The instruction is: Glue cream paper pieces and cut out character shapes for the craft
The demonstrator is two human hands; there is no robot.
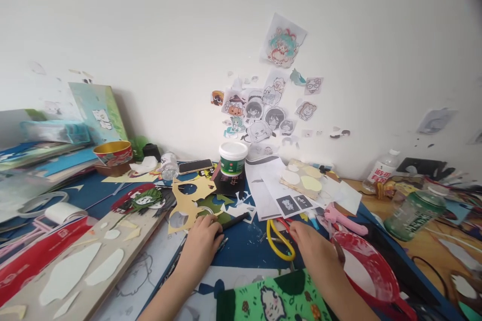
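Observation:
My left hand (pixel 205 238) rests palm down on the blue desk mat, its fingers curled at the near end of a black marker (pixel 237 221). Just beyond the fingers lies a cut-up sheet of tan paper (pixel 194 195) with holes in it. To the right, my right hand (pixel 311 246) has its fingers closed at the red part of a pair of scissors (pixel 280 248) with yellow and red handles; the blades cannot be made out. A green patterned cloth (pixel 269 298) shows between my forearms at the bottom edge.
Behind the hands stands a white-lidded tub (pixel 233 158). Printed sheets (pixel 263 185) lie right of it. A board (pixel 124 241) with paper cutouts is at left. A red pan-like dish (pixel 376 256), pink hand-shaped thing (pixel 344 220) and green bottle (pixel 414 210) crowd the right. A phone (pixel 196 166) lies behind.

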